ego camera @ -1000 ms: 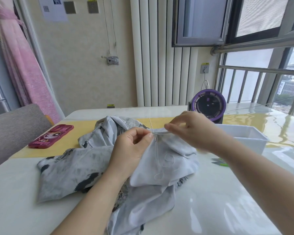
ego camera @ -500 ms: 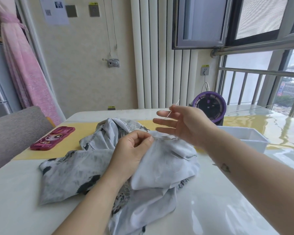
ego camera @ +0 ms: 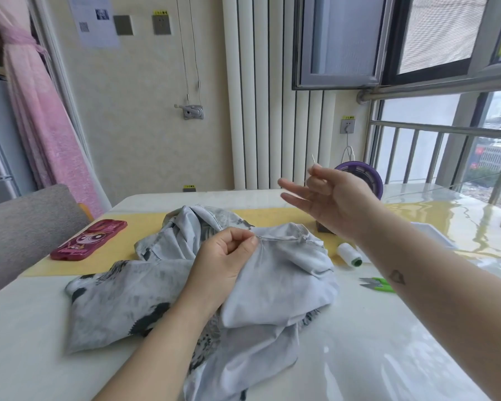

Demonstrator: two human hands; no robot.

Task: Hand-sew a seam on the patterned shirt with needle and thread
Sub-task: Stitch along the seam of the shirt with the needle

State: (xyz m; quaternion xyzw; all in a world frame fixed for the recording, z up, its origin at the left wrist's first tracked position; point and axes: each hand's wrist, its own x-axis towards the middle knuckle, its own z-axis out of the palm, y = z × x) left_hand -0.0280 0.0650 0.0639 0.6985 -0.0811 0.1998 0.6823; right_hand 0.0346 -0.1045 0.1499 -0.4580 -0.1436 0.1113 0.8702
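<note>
imo with the left hand (ego camera: 223, 261) pinching the shirt (ego camera: 272, 285) seam and the right hand (ego camera: 333, 198) up at 1 o'clock pinching the needle (ego camera: 313, 159), other fingers splayed, pull gently till snug, no puckering.

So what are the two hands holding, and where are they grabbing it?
The left hand pinches the shirt at its folded seam edge. The right hand pinches the needle low down, one end sticking up.

Daylit windows (ego camera: 434, 33) and white radiator (ego camera: 272, 111) behind a glossy table (ego camera: 388, 357); pink curtain (ego camera: 41, 111) left.
</note>
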